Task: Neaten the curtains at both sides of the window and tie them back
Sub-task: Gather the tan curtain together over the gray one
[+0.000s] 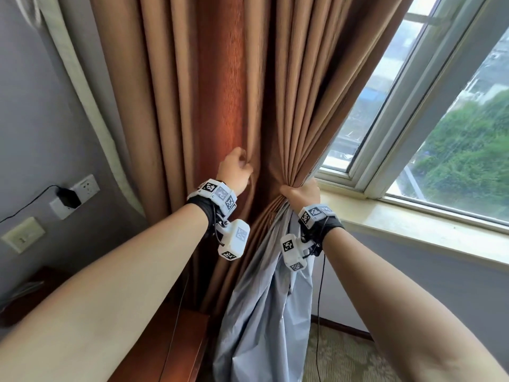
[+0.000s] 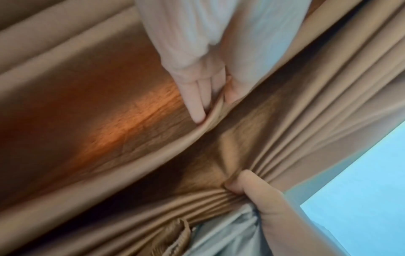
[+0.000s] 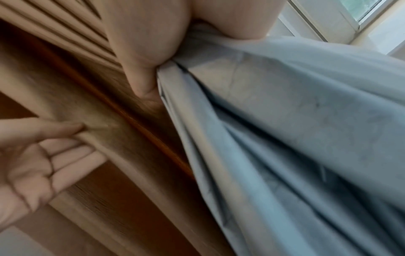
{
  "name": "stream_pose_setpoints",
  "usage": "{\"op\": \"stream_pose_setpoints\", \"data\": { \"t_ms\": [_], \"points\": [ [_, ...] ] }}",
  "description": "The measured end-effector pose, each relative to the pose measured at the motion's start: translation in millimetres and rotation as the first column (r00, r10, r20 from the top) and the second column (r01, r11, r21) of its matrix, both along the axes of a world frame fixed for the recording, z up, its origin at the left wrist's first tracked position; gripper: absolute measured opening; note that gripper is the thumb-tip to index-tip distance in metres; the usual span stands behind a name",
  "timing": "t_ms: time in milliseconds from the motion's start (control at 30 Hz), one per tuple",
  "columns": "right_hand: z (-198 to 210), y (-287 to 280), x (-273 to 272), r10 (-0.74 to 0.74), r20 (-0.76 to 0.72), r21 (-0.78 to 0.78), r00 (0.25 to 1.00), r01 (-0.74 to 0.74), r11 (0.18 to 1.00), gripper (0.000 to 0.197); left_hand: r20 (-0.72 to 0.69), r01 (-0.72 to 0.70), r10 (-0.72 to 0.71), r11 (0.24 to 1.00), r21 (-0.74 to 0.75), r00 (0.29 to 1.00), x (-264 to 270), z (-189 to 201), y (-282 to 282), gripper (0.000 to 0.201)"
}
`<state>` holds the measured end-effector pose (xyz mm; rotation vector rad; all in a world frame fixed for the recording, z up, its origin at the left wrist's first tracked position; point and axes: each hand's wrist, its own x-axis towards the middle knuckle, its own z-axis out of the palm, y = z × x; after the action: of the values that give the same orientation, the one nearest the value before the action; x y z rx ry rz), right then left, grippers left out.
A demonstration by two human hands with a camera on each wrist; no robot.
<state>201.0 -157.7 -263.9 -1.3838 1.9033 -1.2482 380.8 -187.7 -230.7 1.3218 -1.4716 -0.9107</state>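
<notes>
The brown curtain hangs left of the window, its grey lining exposed below. My right hand has a closed grip around the gathered pleats. My left hand pinches one fold between thumb and fingers. No legible writing.

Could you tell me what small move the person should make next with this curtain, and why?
Probably draw the fold pinched by the left hand across into the bunch gripped by the right hand. The brown curtain is gathered tight only at the window side; the folds toward the wall hang loose, and the pale lining spills below the grip. No tie-back is visible yet.
</notes>
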Motion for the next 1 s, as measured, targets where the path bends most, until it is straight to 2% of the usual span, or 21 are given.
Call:
{"op": "stream_pose_setpoints", "data": {
  "t_ms": [33, 67, 167, 333, 400, 467, 533, 600, 667, 733, 800, 867, 933, 1000],
  "points": [
    [0.3, 1.1, 1.2, 0.016, -0.003, -0.007, 1.000, -0.016, 1.000, 0.051, 0.011, 0.022, -0.022, 1.000, 0.000, 1.000, -5.3, 5.0, 5.6, 0.031],
    [-0.2, 1.2, 1.7, 0.031, -0.003, -0.020, 1.000, -0.031, 0.999, 0.052, 0.041, 0.047, -0.046, 0.999, -0.012, 0.998, -10.6, 8.0, 8.7, 0.032],
    [0.5, 2.4, 3.4, 0.072, 0.013, -0.041, 0.997, -0.072, 0.997, 0.059, 0.151, 0.131, -0.128, 0.991, -0.008, 0.980, -26.1, 13.3, 13.6, 0.014],
    [-3.0, -6.5, 10.0, 0.202, 0.024, -0.065, 0.979, -0.200, 0.978, 0.080, 0.254, 0.212, -0.222, 0.975, 0.067, 0.941, -41.3, 27.5, 21.2, 0.013],
    [-2.5, -7.7, 13.7, 0.145, 0.046, -0.056, 0.988, -0.142, 0.988, 0.081, 0.180, 0.246, -0.261, 0.964, 0.103, 0.948, -41.8, 33.5, 25.9, 0.017],
    [3.1, -5.5, 17.5, -0.001, -0.021, -0.045, 1.000, 0.001, 0.999, 0.065, 0.091, 0.289, -0.301, 0.949, 0.126, 0.949, -38.2, 35.3, 26.8, 0.018],
    [6.3, -6.2, 21.1, -0.090, -0.063, -0.003, 0.994, 0.090, 0.996, 0.054, -0.040, 0.283, -0.280, 0.946, 0.157, 0.959, -28.4, 31.4, 20.6, 0.018],
    [8.7, -8.7, 25.2, -0.101, -0.066, 0.038, 0.993, 0.104, 0.994, 0.052, -0.145, 0.166, -0.135, 0.959, 0.227, 0.980, -13.4, 20.3, 10.8, 0.022],
    [8.5, -12.3, 28.5, -0.095, -0.060, 0.056, 0.994, 0.098, 0.994, 0.052, -0.060, -0.129, 0.144, 0.969, 0.210, 0.988, 7.7, 10.3, 3.2, 0.022],
    [8.4, -15.4, 31.4, -0.094, -0.052, 0.062, 0.994, 0.097, 0.993, 0.052, 0.027, -0.417, 0.419, 0.893, 0.170, 0.907, 25.4, 3.6, -0.2, 0.019],
    [8.1, -17.6, 33.3, -0.086, -0.043, 0.068, 0.995, 0.089, 0.994, 0.052, -0.004, -0.564, 0.582, 0.790, 0.240, 0.813, 36.1, 3.6, -1.2, 0.041],
    [9.0, -18.1, 34.5, -0.064, -0.026, 0.071, 0.998, 0.065, 0.995, 0.052, 0.023, -0.653, 0.684, 0.685, 0.323, 0.729, 41.1, 8.5, -4.7, 0.065],
    [7.9, -18.5, 33.9, -0.044, -0.012, 0.064, 0.999, 0.044, 0.997, 0.051, 0.099, -0.711, 0.725, 0.624, 0.325, 0.682, 46.1, 10.7, -10.6, 0.082],
    [7.1, -18.5, 34.0, -0.024, -0.005, 0.059, 1.000, 0.024, 0.998, 0.051, 0.143, -0.723, 0.715, 0.641, 0.256, 0.684, 53.9, 7.8, -17.8, 0.072]
  ]
}}
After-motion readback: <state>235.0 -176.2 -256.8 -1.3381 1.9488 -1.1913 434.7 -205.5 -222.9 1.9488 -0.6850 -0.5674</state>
